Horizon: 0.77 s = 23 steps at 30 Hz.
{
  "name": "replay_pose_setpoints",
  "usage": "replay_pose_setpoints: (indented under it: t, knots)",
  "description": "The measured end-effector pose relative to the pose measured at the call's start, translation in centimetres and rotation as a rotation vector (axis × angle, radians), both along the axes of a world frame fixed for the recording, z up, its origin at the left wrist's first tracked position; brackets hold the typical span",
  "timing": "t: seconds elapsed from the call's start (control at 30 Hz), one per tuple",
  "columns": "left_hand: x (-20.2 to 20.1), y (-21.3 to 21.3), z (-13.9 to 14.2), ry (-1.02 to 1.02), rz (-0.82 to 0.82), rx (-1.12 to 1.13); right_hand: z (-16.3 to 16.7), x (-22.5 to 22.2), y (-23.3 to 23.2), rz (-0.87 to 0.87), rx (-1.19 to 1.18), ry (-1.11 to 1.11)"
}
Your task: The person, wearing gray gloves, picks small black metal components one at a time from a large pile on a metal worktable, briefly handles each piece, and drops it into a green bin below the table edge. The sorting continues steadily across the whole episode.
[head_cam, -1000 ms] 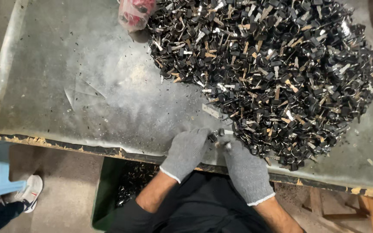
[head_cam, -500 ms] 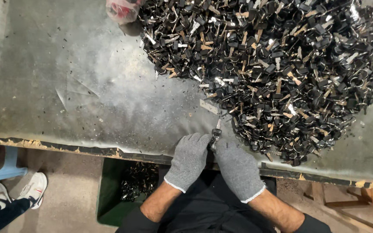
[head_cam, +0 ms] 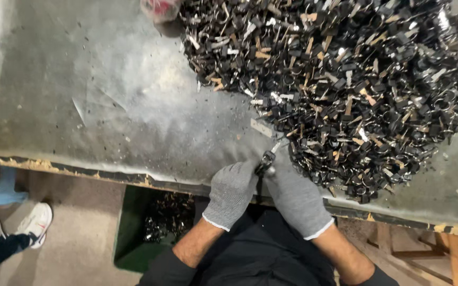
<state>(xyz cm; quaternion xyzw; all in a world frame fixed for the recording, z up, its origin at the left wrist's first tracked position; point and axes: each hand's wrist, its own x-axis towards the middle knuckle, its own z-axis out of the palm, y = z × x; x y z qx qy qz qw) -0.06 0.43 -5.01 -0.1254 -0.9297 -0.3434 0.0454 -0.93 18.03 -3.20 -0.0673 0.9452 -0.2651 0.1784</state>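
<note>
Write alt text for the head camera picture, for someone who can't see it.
Two grey-gloved hands, left hand and right hand, meet at the near edge of a grey table, together pinching a small black metal part. A large heap of similar dark parts covers the table's right side.

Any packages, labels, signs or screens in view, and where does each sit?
Red-and-white bag: top edge, at the left end of the parts pile, crumpled, blurred.
Green bin: under the table edge, left of the person, boxy, holding dark parts.
No labels, signs or screens visible.
</note>
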Motion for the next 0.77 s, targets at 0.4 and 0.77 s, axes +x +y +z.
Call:
replay_pose_setpoints:
  t: [0.4, 0.77]
  knots:
    - [0.7, 0.6, -1.0, 0.137, -0.073, -0.131, -1.9, 1.7, -0.2, 0.126, 0.231, -0.034]
    - [-0.5, -3.2, 1.9, -0.094, 0.039, -0.128, 2.1, 0.8, 0.2, 0.162, 0.118, -0.349]
